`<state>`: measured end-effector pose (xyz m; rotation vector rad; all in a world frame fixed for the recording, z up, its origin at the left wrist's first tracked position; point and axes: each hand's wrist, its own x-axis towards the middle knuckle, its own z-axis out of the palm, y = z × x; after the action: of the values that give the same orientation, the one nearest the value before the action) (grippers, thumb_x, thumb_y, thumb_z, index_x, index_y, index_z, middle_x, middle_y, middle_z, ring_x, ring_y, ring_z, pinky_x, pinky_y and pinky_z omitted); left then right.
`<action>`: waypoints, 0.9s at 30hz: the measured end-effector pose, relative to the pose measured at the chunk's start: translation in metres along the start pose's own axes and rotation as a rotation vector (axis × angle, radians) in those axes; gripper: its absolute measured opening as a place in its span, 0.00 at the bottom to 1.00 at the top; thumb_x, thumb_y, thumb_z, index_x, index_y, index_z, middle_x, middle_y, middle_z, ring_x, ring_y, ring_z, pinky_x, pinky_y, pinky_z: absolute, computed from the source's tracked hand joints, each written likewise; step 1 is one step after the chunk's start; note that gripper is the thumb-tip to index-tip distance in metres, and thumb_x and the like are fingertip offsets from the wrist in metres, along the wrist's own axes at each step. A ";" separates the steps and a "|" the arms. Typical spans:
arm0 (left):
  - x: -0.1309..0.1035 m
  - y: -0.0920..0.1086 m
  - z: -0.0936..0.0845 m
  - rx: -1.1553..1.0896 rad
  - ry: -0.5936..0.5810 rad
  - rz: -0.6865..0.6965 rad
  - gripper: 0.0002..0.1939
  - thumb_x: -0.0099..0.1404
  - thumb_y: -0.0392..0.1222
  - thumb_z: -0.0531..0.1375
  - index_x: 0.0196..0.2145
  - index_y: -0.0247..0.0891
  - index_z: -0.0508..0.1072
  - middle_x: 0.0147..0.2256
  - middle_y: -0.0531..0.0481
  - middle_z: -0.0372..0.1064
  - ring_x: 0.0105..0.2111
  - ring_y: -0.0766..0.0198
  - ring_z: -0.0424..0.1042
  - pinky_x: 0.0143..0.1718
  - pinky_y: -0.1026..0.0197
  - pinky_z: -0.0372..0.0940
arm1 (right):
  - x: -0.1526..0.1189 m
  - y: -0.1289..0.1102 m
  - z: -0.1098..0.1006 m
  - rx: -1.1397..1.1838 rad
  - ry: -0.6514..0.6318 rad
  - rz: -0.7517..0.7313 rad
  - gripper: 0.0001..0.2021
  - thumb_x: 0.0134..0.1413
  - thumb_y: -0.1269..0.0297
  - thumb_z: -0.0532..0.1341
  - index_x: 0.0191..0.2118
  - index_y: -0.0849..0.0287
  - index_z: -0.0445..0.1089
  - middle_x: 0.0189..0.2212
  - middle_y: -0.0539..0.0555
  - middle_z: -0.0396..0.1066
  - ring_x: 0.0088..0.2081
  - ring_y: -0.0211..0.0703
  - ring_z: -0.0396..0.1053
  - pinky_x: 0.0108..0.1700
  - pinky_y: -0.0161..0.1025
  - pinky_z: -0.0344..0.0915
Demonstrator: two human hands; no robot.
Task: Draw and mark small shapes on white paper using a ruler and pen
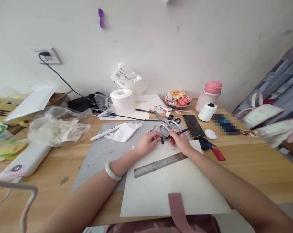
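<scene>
1. We noted the right hand (179, 140) with its grip clamped on a dark pen (182, 131). The pen's long axis ran aslant, from its near-left end between the hands to its far-right end beyond the fingers.
2. We found a small black piece (162, 140), possibly a cap, at the fingertips of the left hand (150, 142). The left grip looked pinched together on it. The left hand was the nearer one to this piece; the right hand sat just to its right.
3. We logged the key relation: the small black piece lay left of the right grip, beside the pen's left end. Its own long axis ran roughly near to far, across the pen's line rather than along it. Whether the two touched we could not tell.
4. We observed both hands over the far part of the white sheet (170, 181), close to faint drawn lines. The metal ruler (159, 165) lay nearer than the hands, slanting from near left to far right, its right end by the right wrist.
5. We recorded the silver scissors (166, 124) just beyond the hands, and the phone (193, 125) farther right, on the table (245, 158).
</scene>
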<state>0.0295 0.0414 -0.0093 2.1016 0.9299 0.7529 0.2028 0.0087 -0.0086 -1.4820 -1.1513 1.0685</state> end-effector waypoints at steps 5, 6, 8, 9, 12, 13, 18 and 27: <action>0.001 0.002 0.000 -0.007 -0.010 -0.025 0.10 0.61 0.42 0.52 0.36 0.36 0.70 0.27 0.54 0.67 0.23 0.69 0.59 0.28 0.66 0.58 | -0.001 0.000 -0.001 0.023 0.008 -0.036 0.06 0.43 0.63 0.53 0.22 0.58 0.62 0.12 0.45 0.61 0.15 0.32 0.57 0.17 0.30 0.53; 0.001 0.002 0.000 -0.013 -0.014 -0.032 0.10 0.61 0.42 0.52 0.36 0.37 0.70 0.27 0.54 0.67 0.23 0.69 0.59 0.28 0.66 0.58 | -0.002 0.000 -0.002 0.030 0.011 -0.047 0.06 0.43 0.63 0.52 0.22 0.58 0.62 0.12 0.45 0.60 0.15 0.32 0.57 0.17 0.30 0.53; 0.001 0.002 0.000 -0.024 -0.018 -0.043 0.11 0.61 0.43 0.52 0.37 0.37 0.70 0.27 0.55 0.66 0.23 0.70 0.59 0.28 0.66 0.58 | -0.003 0.000 -0.002 0.030 0.012 -0.073 0.06 0.43 0.63 0.52 0.22 0.58 0.61 0.12 0.44 0.60 0.15 0.32 0.57 0.17 0.30 0.53; 0.001 0.002 0.000 -0.027 -0.020 -0.048 0.11 0.61 0.43 0.52 0.37 0.37 0.70 0.26 0.55 0.66 0.23 0.70 0.59 0.27 0.66 0.57 | -0.004 0.000 -0.002 0.023 0.006 -0.089 0.06 0.44 0.63 0.52 0.22 0.58 0.61 0.12 0.44 0.60 0.15 0.32 0.57 0.18 0.31 0.53; 0.001 0.003 0.000 -0.024 -0.024 -0.058 0.10 0.61 0.43 0.52 0.36 0.37 0.70 0.25 0.55 0.65 0.23 0.69 0.59 0.27 0.66 0.57 | -0.007 0.001 -0.003 -0.036 -0.057 -0.162 0.07 0.46 0.63 0.52 0.23 0.57 0.61 0.12 0.44 0.60 0.16 0.33 0.58 0.19 0.31 0.54; 0.001 0.004 0.000 -0.022 -0.026 -0.060 0.10 0.61 0.43 0.52 0.36 0.37 0.70 0.25 0.55 0.64 0.23 0.69 0.59 0.27 0.66 0.57 | -0.008 0.001 -0.003 -0.075 -0.090 -0.196 0.07 0.47 0.64 0.52 0.23 0.57 0.61 0.13 0.44 0.60 0.16 0.34 0.58 0.20 0.32 0.55; 0.001 0.007 -0.001 -0.046 -0.050 -0.065 0.11 0.60 0.42 0.51 0.37 0.37 0.69 0.25 0.55 0.64 0.22 0.69 0.58 0.26 0.67 0.56 | -0.013 0.000 -0.005 -0.413 -0.179 -0.445 0.05 0.48 0.67 0.52 0.25 0.57 0.61 0.17 0.47 0.64 0.22 0.35 0.62 0.27 0.33 0.57; 0.001 0.005 0.000 -0.065 -0.078 -0.081 0.11 0.61 0.42 0.50 0.39 0.37 0.68 0.26 0.55 0.65 0.23 0.69 0.59 0.27 0.67 0.57 | -0.015 0.002 -0.005 -0.652 -0.141 -0.565 0.06 0.50 0.66 0.52 0.27 0.57 0.65 0.21 0.50 0.65 0.24 0.37 0.60 0.28 0.33 0.54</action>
<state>0.0317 0.0392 -0.0048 2.0093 0.9300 0.6463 0.2049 -0.0066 -0.0083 -1.4139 -1.9981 0.4176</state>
